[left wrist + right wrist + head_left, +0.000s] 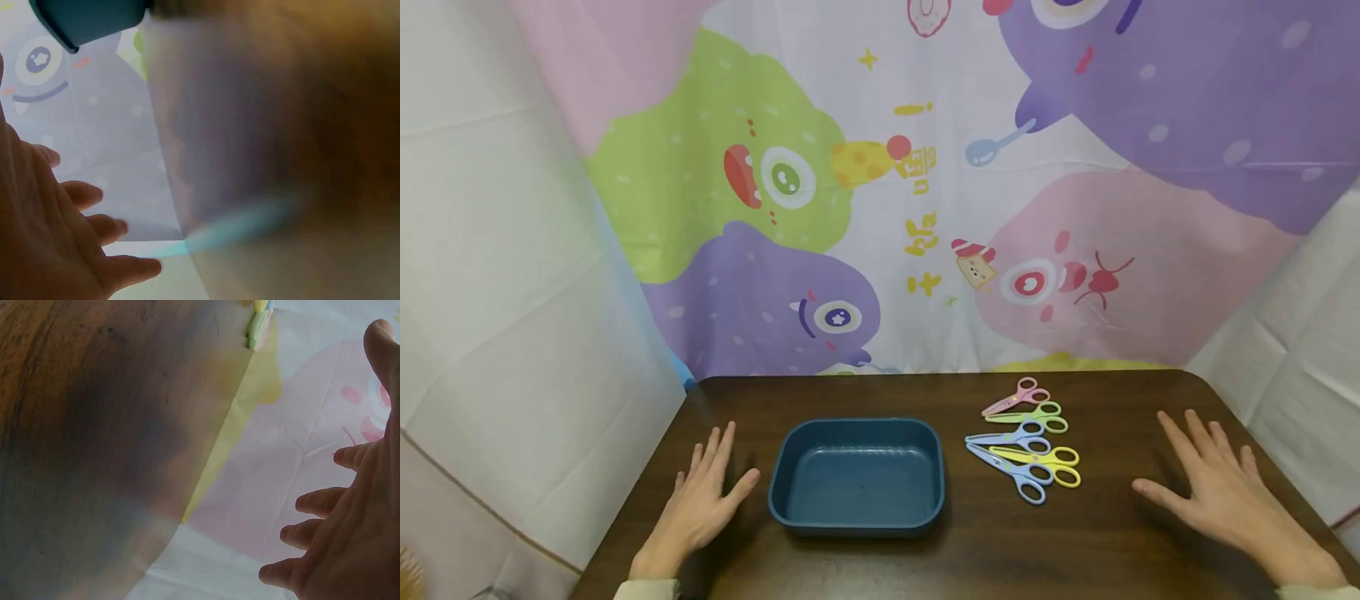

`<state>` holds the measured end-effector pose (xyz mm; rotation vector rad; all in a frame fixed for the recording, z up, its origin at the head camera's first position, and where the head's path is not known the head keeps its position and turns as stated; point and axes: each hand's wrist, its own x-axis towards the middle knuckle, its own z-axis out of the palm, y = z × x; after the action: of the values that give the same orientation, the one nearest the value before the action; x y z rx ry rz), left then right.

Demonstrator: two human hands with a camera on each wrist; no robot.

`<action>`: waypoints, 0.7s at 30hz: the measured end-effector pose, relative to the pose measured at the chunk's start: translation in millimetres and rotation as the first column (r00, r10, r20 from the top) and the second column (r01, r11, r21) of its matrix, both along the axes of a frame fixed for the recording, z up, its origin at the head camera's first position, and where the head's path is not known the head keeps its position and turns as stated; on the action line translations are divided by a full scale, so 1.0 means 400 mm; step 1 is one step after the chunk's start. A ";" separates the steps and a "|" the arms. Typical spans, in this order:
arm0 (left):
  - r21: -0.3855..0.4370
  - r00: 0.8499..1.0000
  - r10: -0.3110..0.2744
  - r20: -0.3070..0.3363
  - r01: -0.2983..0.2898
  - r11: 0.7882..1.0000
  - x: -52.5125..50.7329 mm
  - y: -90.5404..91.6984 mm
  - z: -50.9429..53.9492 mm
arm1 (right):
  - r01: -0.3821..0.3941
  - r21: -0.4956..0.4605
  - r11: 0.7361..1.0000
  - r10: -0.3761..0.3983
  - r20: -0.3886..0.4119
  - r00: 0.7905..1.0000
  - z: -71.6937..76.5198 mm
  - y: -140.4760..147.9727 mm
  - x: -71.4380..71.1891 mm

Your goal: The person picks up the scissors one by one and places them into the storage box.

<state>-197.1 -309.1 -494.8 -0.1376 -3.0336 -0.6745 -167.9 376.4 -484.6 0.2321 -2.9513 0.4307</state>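
A dark blue rectangular bin stands on the brown table, left of centre. My left hand is just left of it, fingers spread, holding nothing; the left wrist view shows the same hand with the bin's corner above. Right of the bin lie several scissors: a pink pair, a green pair, a yellow pair, an upper blue pair and a lower blue pair. Some overlap. Farther right, my right hand has its fingers spread, apart from the scissors.
The dark wooden table has rounded far corners. Behind it hangs a curtain printed with cartoon monsters. White cloth hangs at the left side, and more white cloth at the right.
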 end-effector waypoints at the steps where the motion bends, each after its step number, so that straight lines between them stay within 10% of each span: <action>1: -0.002 1.000 -0.004 0.005 0.004 1.000 0.001 0.003 0.004 | 0.002 -0.005 1.000 -0.002 -0.002 1.000 -0.001 0.001 0.002; 21: 0.157 0.995 -0.042 0.092 0.028 0.987 -0.026 0.070 0.024 | 0.036 -0.029 0.999 -0.037 -0.031 0.999 0.004 0.013 0.011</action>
<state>-207.4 -280.9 -485.0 -0.1593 -3.0580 -0.9434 -163.6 381.7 -483.1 0.1802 -2.9116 0.4599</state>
